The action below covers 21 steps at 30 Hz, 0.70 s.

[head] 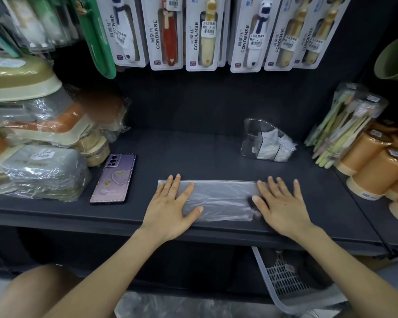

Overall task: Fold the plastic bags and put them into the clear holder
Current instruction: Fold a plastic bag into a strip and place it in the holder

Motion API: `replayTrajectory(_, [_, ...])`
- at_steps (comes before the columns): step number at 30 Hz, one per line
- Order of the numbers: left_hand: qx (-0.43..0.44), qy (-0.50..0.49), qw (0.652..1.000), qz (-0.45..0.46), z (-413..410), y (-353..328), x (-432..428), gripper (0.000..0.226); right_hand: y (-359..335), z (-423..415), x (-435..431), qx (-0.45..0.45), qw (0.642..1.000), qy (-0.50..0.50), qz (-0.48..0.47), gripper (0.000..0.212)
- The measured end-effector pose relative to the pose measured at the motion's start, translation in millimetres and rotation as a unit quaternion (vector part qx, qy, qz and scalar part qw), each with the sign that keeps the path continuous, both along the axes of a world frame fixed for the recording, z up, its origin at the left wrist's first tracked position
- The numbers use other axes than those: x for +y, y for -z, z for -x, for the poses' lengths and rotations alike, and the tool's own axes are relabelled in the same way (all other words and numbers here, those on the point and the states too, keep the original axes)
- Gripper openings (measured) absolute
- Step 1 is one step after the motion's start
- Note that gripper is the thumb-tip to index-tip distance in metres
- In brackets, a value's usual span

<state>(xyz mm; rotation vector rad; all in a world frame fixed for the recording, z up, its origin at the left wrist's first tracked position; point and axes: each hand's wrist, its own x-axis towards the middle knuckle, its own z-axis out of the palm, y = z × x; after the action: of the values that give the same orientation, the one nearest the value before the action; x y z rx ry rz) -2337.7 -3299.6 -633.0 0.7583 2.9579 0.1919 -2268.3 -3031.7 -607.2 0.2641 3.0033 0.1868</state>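
Thin, glossy film lies under spread, straight fingers: the left hand and right hand press flat on the ends of a plastic bag, a long translucent strip near the front edge of the matte dark shelf. Behind and to the right, the rigid clear holder contains a few white folded bags. This one seems mid-fold and is not yet stowed.
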Motion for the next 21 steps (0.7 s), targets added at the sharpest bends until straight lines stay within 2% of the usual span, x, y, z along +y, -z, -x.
replayTrajectory(3, [0.003, -0.012, 1.0, 0.002, 1.4, 0.9, 0.1, 0.093, -4.3, 9.5, -38.2, 0.079, 0.995, -0.053, 0.015, 0.101])
replayTrajectory(5, [0.004, -0.01, 1.0, 0.007, 1.7, 0.7, -0.2, 0.097, 3.0, 16.9, -74.0, 0.093, 0.987, -0.124, 0.043, 0.083])
replayTrajectory(6, [0.005, -0.008, 1.0, 0.006, 1.8, 0.7, -0.7, 0.101, 7.9, 19.4, -86.6, 0.08, 0.983, -0.153, 0.056, 0.081])
replayTrajectory(8, [0.002, -0.007, 1.0, 0.007, 1.1, 0.4, -1.1, 0.105, 17.5, 19.8, -88.4, 0.041, 0.984, -0.153, 0.079, 0.085])
replayTrajectory(10, [-0.003, -0.01, 1.0, 0.007, 0.6, 0.2, -1.9, 0.098, 19.9, 17.0, -64.7, 0.015, 0.989, -0.114, 0.091, 0.087])
replayTrajectory(13, [-0.008, -0.006, 1.0, 0.012, 1.2, -0.6, -0.8, 0.093, 19.4, 5.7, -20.5, 0.014, 0.996, -0.053, 0.064, 0.106])
replayTrajectory(15, [-0.014, -0.004, 1.0, 0.014, 0.9, -1.3, -1.0, 0.094, 12.9, -2.9, -8.5, 0.031, 0.997, -0.05, 0.046, 0.111])
replayTrajectory(17, [-0.016, -0.004, 1.0, 0.021, 0.9, -1.5, -1.6, 0.095, 5.9, -12.0, -16.4, 0.103, 0.984, -0.113, 0.088, 0.098])
replayTrajectory(21, [-0.02, -0.004, 0.999, 0.029, 1.2, -4.0, -1.3, 0.082, 15.1, -21.2, -34.5, 0.213, 0.917, -0.288, 0.173, 0.044])
